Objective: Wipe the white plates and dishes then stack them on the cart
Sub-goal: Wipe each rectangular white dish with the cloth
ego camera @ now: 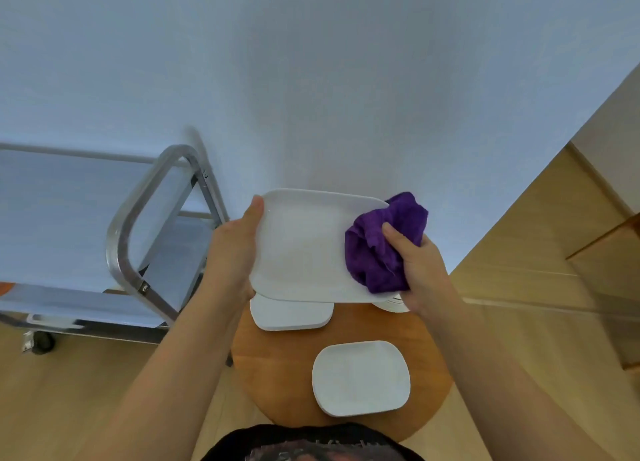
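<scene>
A large white rectangular plate is held up above the round wooden table. My left hand grips its left edge, thumb on the rim. My right hand holds a bunched purple cloth against the plate's right side. On the table lie a smaller white plate near me and another white plate partly hidden under the held one. A white dish peeks out below my right hand.
A metal cart with grey shelves and a wheel stands to the left against the white wall. Wooden floor surrounds the table. A wooden cabinet rises at the right.
</scene>
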Demonstrator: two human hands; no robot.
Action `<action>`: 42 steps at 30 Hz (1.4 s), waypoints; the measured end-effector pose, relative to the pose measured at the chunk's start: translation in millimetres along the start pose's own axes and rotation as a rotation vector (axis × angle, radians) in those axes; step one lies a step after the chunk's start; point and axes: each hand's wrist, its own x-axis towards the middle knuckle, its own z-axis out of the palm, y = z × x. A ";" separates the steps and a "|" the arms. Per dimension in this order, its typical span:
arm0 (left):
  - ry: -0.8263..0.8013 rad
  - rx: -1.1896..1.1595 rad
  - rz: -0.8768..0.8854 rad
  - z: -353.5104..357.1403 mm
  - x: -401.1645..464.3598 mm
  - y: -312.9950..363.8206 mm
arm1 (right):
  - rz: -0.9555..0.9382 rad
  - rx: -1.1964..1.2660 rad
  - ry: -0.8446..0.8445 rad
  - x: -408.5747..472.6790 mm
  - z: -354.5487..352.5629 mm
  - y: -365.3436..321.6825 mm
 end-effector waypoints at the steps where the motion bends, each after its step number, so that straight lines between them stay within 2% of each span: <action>1: 0.035 0.007 -0.004 2.1 -1.6 -2.8 | 0.003 0.043 0.048 -2.8 1.8 6.1; 6: 0.123 0.012 -0.034 20.4 -22.4 -27.0 | 0.017 0.298 0.298 -10.3 14.0 25.0; 7: 0.146 0.041 -0.030 27.3 -30.6 -32.6 | 0.038 0.326 0.332 -12.1 18.3 27.3; 9: 0.175 -0.059 -0.041 42.4 -45.7 -45.1 | 0.072 0.343 0.349 -16.7 30.7 36.3; 10: 0.165 -0.130 -0.054 49.5 -52.8 -49.4 | 0.087 0.306 0.342 -19.2 37.1 42.9; 12: 0.121 -0.121 -0.037 56.6 -59.8 -56.0 | 0.141 0.246 0.318 -22.7 43.5 49.8; 15: -0.085 -0.008 -0.054 43.6 -50.0 -56.9 | 0.170 0.220 0.263 -15.7 27.0 39.4; 16: -0.207 -0.031 -0.109 33.9 -42.6 -51.8 | 0.145 0.131 0.216 -12.0 17.0 34.3; 18: -0.364 -0.003 -0.209 16.3 -21.4 -37.5 | 0.074 -0.212 0.058 -6.6 0.6 24.4; 20: -0.402 0.131 -0.266 9.6 -0.2 -29.2 | 0.023 -0.509 -0.108 -3.5 -2.4 16.1; 23: -0.227 0.054 -0.342 18.1 9.6 -27.8 | -0.006 -0.632 -0.199 0.6 6.8 9.5; 25: -0.069 0.031 -0.273 26.1 11.0 -31.1 | -0.042 -0.592 -0.205 2.9 12.6 9.9; 28: 0.074 -0.036 -0.165 32.6 11.5 -30.3 | -0.085 -0.458 -0.147 3.4 15.4 11.2; 32: 0.173 -0.167 -0.180 32.2 12.6 -27.2 | -0.144 -0.316 -0.062 -2.0 15.7 17.8; 35: 0.243 -0.274 -0.201 38.9 8.2 -24.7 | -0.163 -0.137 0.140 -9.7 23.9 33.0; 38: 0.279 -0.362 -0.209 50.9 -4.1 -27.4 | -0.107 0.093 0.315 -16.7 34.4 48.5; 42: 0.278 -0.288 -0.131 65.8 -16.8 -35.8 | 0.024 0.272 0.392 -24.2 38.3 66.6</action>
